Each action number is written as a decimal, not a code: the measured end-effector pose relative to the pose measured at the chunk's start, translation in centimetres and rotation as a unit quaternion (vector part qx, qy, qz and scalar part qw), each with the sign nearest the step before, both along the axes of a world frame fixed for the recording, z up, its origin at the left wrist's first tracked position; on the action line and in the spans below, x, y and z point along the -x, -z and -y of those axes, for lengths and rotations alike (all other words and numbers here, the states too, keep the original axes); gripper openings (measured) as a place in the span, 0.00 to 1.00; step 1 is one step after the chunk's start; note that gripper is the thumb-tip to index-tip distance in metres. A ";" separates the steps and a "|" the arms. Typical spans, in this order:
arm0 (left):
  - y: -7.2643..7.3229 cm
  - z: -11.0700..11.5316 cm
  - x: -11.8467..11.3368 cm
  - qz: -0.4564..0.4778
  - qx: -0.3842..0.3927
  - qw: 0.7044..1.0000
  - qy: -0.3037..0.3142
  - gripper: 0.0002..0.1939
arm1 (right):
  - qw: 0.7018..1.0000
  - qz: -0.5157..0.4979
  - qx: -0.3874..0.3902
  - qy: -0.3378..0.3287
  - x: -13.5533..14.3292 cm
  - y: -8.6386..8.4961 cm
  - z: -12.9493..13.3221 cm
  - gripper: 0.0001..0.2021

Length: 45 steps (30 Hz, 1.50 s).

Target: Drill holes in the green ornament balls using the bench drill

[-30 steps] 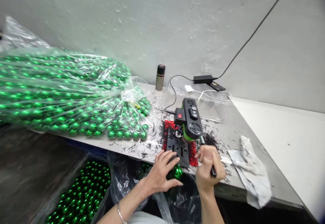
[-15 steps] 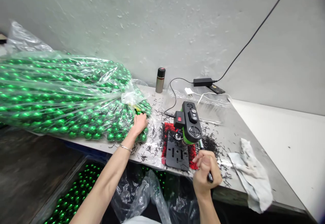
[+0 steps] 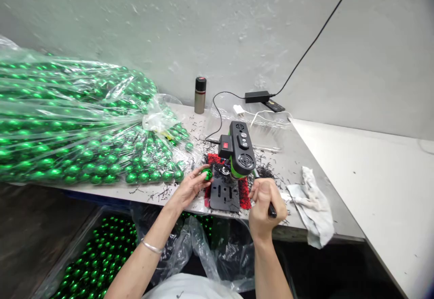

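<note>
My left hand (image 3: 194,185) holds a shiny green ball (image 3: 206,174) in its fingertips, just left of a black and green device (image 3: 242,149). My right hand (image 3: 267,201) is wrapped round the black-ended handle (image 3: 272,210) that sticks out from the device's right side. Under the device lies a black slotted plate (image 3: 224,195) on a red mat (image 3: 244,193) strewn with black shreds. To the left, a clear plastic bag (image 3: 77,122) full of green balls spills some at its mouth.
Behind the device are a bottle (image 3: 200,95), a black power adapter (image 3: 257,97) with cables and clear plastic trays. A white cloth (image 3: 313,208) hangs over the front edge at right. Below the table, a lined bin holds green balls (image 3: 98,253).
My left hand has moved right from the bag's mouth to the device, now with a green ball in its fingers. My right hand has stayed on the handle. The view has shifted.
</note>
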State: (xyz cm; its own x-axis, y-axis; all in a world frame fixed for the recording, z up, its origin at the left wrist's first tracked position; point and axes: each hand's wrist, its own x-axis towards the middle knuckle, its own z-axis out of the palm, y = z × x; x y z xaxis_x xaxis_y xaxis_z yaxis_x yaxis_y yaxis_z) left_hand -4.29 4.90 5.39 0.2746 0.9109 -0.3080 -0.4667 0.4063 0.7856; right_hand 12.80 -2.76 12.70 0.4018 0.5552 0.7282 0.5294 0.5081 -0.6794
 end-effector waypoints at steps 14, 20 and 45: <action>0.9 1.0 -1.2 -0.027 0.079 0.996 0.015 0.17 | 0.999 0.016 0.024 -0.020 -0.2 -1.8 0.0 0.17; 2.5 1.2 -3.3 -0.103 -0.020 0.994 -0.022 0.21 | 0.999 0.025 0.020 -0.029 -0.4 -2.2 -0.1 0.17; 5.1 3.0 -5.5 -0.492 -0.406 0.769 -0.030 0.15 | 0.997 0.068 -0.011 -0.038 -0.8 -0.5 0.5 0.16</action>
State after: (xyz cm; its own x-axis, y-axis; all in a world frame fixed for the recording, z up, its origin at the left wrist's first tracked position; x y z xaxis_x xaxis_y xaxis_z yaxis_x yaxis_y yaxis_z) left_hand 1.25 1.93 0.28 0.2225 0.9146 0.3377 0.5178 -0.4043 0.7539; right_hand 13.59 -3.30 13.23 0.2553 0.5640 0.7853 0.5751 0.5643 -0.5922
